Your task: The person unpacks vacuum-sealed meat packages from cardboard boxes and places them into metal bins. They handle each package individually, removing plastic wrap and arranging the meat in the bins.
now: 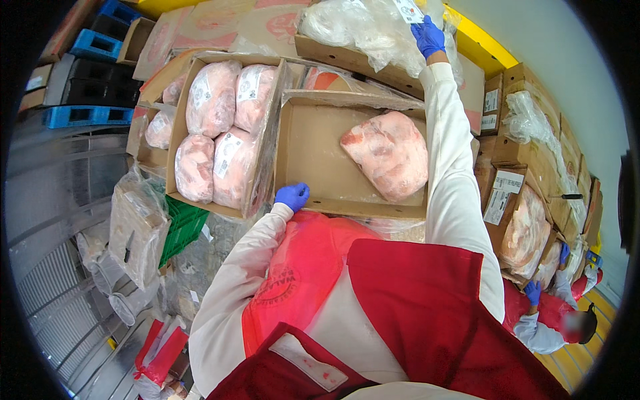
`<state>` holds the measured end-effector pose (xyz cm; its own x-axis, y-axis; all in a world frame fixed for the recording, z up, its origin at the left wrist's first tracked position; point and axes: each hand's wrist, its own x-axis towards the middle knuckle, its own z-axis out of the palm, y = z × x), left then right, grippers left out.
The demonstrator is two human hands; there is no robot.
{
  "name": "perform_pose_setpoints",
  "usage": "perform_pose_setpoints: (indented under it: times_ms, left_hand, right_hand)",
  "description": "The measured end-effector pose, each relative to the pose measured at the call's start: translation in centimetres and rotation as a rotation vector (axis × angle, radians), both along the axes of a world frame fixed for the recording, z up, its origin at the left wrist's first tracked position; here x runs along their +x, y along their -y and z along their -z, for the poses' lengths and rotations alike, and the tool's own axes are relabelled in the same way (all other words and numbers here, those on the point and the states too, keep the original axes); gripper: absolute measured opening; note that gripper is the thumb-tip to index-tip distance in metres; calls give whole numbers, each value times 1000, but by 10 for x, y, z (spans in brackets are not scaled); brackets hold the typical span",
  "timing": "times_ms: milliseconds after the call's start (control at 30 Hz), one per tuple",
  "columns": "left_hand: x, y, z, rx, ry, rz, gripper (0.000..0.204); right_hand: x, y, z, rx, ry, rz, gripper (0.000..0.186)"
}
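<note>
An open cardboard box (310,157) stands before me with one large unwrapped cut of raw meat (389,157) in its right half. My left hand (292,197), blue-gloved, is closed in a fist at the box's near left corner; whatever it may hold is hidden. My right arm stretches far past the box. At its end my right hand (428,37), also in a blue glove, is closed on a clear plastic bag with a white label (408,10). That bag belongs to a heap of clear plastic bags (363,32) in a box at the back.
Left of the open box, another box (170,160) holds several bagged, labelled meat cuts (212,97). Stacked cartons (490,180) with meat stand at the right, where co-workers (557,313) are at work. Blue pallets (97,45), a green crate (181,227) and a plastic-wrapped stack (135,223) are on the left.
</note>
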<state>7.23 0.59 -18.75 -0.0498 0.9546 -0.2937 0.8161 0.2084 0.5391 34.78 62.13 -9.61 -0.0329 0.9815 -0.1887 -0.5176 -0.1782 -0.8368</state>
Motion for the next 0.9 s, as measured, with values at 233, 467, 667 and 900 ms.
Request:
perform_pose_setpoints:
  times_ms: [233, 467, 667, 900]
  left_hand:
    - [-6, -5, -28, 331, -160, -131, 44]
    - [-29, -60, -42, 556, -170, -323, 63]
    - [-8, -88, -38, 476, -103, -153, 61]
    - [47, -73, -14, 255, -97, 29, 54]
  right_hand:
    - [17, 204, -12, 365, 858, 187, 67]
    - [176, 424, 71, 91, 1367, 307, 41]
    - [199, 501, 47, -71, 1200, 258, 26]
    - [160, 457, 66, -61, 1386, -21, 38]
